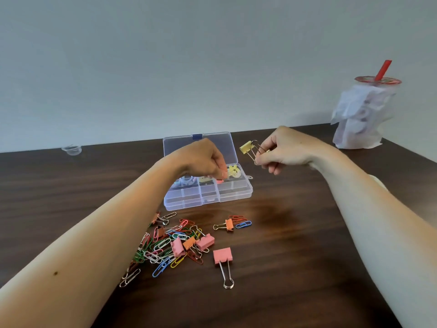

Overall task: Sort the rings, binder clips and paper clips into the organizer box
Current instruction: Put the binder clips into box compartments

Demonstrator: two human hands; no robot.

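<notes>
The right hand [282, 150] is raised above the dark, wood-grained table [295, 245], its fingertips pinched together on the thin wire handles of a small yellow binder clip [246, 147]; the clip's folded body juts out to the left of the fingers, clear of the table and just right of the box lid. The left hand [203, 159] reaches over the back row of the clear plastic organizer box [208, 192], fingers curled downward and closed on a small pink item [220, 181] at their tips, too hidden to name. Just right of those fingertips, in a back compartment, lie yellow binder clips [234, 172]; under the hand, pale ring shapes [186, 180] show through the plastic. The box's hinged lid [199, 147] stands open behind the hand, smooth and see-through, with a blue latch at its top edge. Nearer than both hands, a loose heap of coloured wire paper clips [165, 247] spreads on the table, mixed with pink and orange binder clips; one large pink binder clip [222, 256] lies apart with its silver loops pointing toward the camera, and an orange binder clip [228, 225] rests beside a blue paper clip. Far right of the right hand stands a cup [364, 114] wrapped in crumpled white paper, with a red straw.
</notes>
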